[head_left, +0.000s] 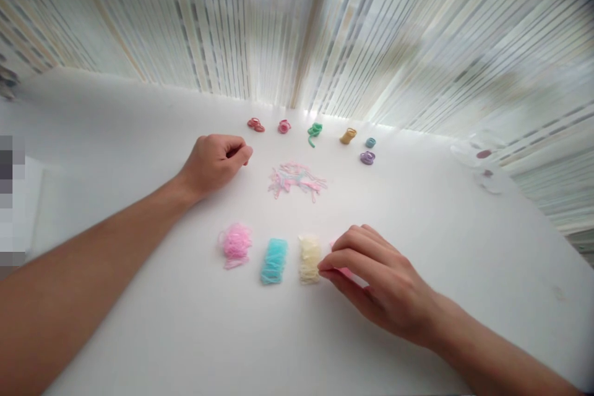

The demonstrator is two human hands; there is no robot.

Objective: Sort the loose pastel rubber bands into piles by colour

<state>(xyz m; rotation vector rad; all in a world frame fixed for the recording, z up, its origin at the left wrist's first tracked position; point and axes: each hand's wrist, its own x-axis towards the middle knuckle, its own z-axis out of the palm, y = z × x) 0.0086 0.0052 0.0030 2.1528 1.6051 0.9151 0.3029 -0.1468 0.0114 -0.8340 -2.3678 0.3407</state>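
My left hand [218, 161] rests closed on the white table, left of a loose pile of pale pink and bluish strands [297, 180]. Thumb and fingertips of my right hand [375, 275] are pinched together at the right edge of a pale yellow bundle [309, 260]; whatever they hold is too small to make out. Beneath that hand, a pink bundle [346, 271] is mostly hidden. Further left lie a turquoise bundle [274, 261] and a fluffy pink bundle [237, 244].
Small coils line the table's back: red [255, 125], pink-red [284, 127], green [315, 131], mustard [348, 135], blue [370, 142] and purple [368, 158]. Clear round items [483, 153] stand at the right. A striped curtain [288, 25] hangs behind.
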